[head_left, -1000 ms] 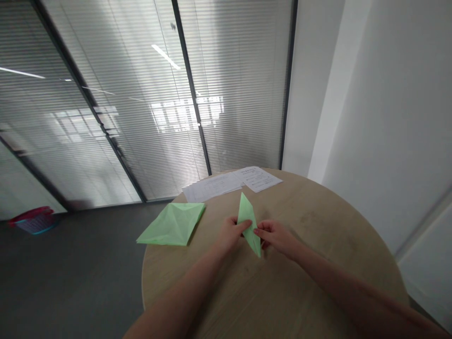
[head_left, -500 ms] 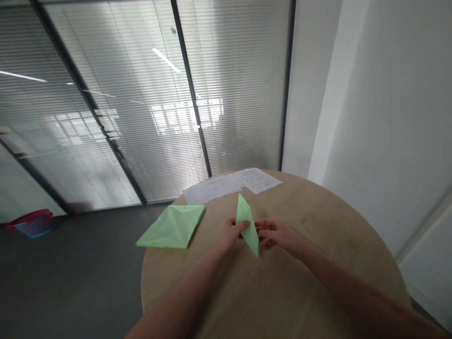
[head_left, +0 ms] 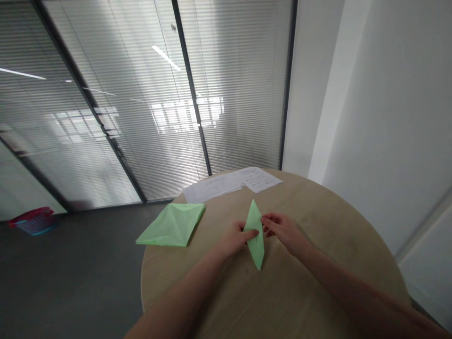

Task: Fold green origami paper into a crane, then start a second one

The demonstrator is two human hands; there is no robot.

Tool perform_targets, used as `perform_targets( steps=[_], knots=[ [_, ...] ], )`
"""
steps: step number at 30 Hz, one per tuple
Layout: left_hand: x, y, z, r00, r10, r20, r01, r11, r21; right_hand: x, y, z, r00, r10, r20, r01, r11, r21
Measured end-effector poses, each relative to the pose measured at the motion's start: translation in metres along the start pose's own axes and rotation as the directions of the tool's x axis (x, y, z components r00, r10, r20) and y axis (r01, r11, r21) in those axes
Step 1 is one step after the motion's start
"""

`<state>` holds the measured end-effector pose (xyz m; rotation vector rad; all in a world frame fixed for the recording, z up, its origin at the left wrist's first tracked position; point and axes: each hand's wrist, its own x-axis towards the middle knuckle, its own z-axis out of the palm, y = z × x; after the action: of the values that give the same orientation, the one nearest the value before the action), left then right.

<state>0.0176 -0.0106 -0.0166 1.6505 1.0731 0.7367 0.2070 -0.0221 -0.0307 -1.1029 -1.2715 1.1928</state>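
Observation:
My left hand [head_left: 237,239] is closed on a folded green paper [head_left: 254,242], its thumb lying across the front and the other fingers hidden behind. The paper is a narrow diamond shape, pointed at its upper and lower ends, held above the table. At its right edge, my right hand [head_left: 282,230] pinches the paper between thumb and fingertips. Farther left lies a second folded green paper [head_left: 172,226], wider and diamond-like, with creases meeting near its middle. Neither hand touches that one.
Printed white sheets [head_left: 259,180] overlap at the far edge of the round wooden table [head_left: 303,292]. A red and blue basket [head_left: 34,221] stands on the floor at left. Glass partitions with blinds [head_left: 240,94] rise behind, and a white wall [head_left: 395,117] is at right.
The held paper has moved slightly right and towards me, and its face shows wider. My right fingers, loosely curled behind the paper before, now pinch its right edge.

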Motion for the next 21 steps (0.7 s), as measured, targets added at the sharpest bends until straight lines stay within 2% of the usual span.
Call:
perform_targets(
  steps=[3,8,14,17,21],
  knots=[
    [-0.0005,-0.0011,0.0022,1.000,0.026,0.006,-0.026,1.000,0.010,-0.0011,-0.0009,0.0015,1.000,-0.001,-0.016,0.002,1.000,0.026],
    [-0.0003,0.0013,0.0050,1.000,-0.004,0.018,0.005,1.000,-0.022,-0.0037,-0.0051,0.0037,1.000,0.003,-0.004,-0.003,0.996,0.093],
    [-0.0018,0.0076,0.0019,1.000,0.012,-0.015,-0.013,1.000,-0.008,-0.0062,-0.0065,0.0054,0.992,0.065,0.109,-0.076,0.993,0.094],
    [-0.0010,0.0056,0.0002,0.999,0.048,-0.022,-0.047,0.998,0.043,-0.0075,-0.0047,0.0077,0.982,0.106,0.156,-0.118,0.991,0.068],
    [0.0014,0.0016,-0.0007,0.996,0.081,-0.039,-0.076,0.991,0.110,-0.0077,-0.0048,0.0087,0.986,0.098,0.132,-0.108,0.992,0.066]
  ],
)
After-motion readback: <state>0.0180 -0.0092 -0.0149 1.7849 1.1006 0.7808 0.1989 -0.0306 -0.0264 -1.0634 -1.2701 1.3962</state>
